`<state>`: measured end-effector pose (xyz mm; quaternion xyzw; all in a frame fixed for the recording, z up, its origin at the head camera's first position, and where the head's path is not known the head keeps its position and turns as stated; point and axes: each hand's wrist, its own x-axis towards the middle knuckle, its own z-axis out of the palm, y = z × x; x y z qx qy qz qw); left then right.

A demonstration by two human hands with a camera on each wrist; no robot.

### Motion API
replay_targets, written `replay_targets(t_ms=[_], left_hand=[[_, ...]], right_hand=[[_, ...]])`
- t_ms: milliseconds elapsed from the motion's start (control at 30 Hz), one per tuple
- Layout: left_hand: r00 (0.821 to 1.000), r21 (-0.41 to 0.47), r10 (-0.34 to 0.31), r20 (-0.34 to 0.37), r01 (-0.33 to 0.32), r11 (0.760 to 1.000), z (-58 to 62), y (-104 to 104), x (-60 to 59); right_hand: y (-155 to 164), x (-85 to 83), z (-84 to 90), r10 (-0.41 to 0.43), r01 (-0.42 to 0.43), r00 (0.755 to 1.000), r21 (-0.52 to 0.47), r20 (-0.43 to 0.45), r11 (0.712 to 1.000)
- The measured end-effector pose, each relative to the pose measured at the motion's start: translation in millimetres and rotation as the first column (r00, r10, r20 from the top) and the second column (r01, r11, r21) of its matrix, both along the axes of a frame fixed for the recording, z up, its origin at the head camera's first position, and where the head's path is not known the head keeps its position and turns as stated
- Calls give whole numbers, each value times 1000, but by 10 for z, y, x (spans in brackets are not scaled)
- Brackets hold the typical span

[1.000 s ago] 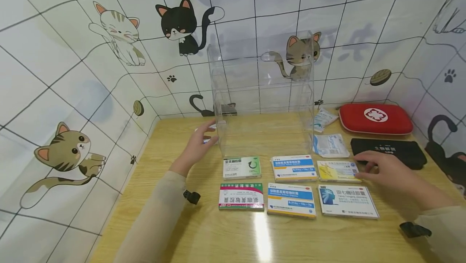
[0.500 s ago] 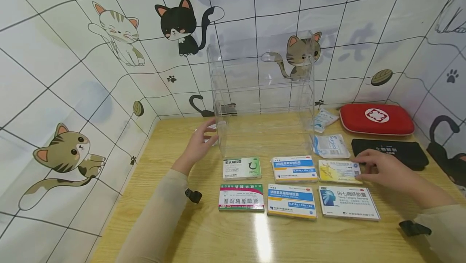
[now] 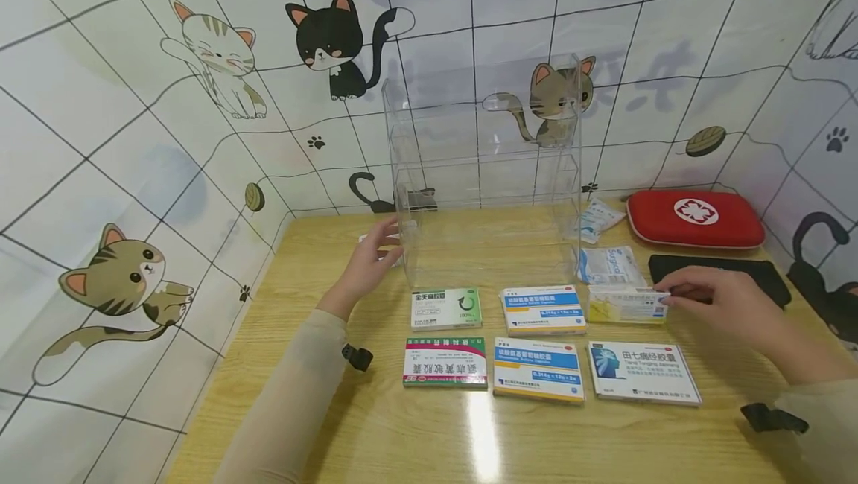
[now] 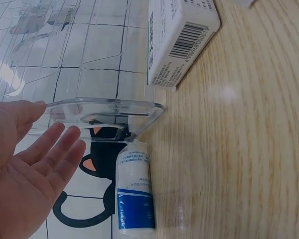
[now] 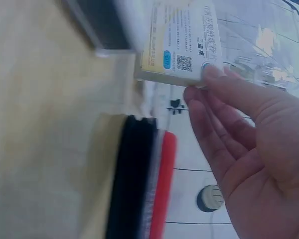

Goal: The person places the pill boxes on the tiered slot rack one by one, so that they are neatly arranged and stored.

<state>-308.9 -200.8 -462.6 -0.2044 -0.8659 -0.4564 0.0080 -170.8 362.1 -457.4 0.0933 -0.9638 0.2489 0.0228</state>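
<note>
A yellow medicine box sits in the back row of boxes on the wooden table, tilted up at its right end. My right hand pinches that end; in the right wrist view my fingertips lie against the box. My left hand is flat and open against the left wall of a clear acrylic shelf. The left wrist view shows its straight fingers by the shelf's edge, above a white and blue tube.
Several other medicine boxes lie in two rows, among them a green one and a blue one. A red first-aid case, a black pouch and white sachets lie at the back right. Cat-patterned walls close in the left and back.
My right hand has closed on the yellow box's right end and lifted it, so the box now tilts up off the table. The left hand has stayed at the shelf.
</note>
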Motion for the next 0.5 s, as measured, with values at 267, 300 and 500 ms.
replay_targets(t_ms=[267, 300, 500], left_hand=[[1000, -26, 12, 22, -12, 1000, 20, 2, 35], [1000, -28, 14, 24, -13, 1000, 20, 1, 36], [999, -24, 31, 20, -30, 999, 14, 13, 33]], right_hand=[[-209, -184, 444, -14, -9, 979, -110, -202, 994], [-273, -224, 512, -22, -5, 972, -113, -235, 994], [-732, -535, 919, -73, 18, 912, -139, -405, 990]])
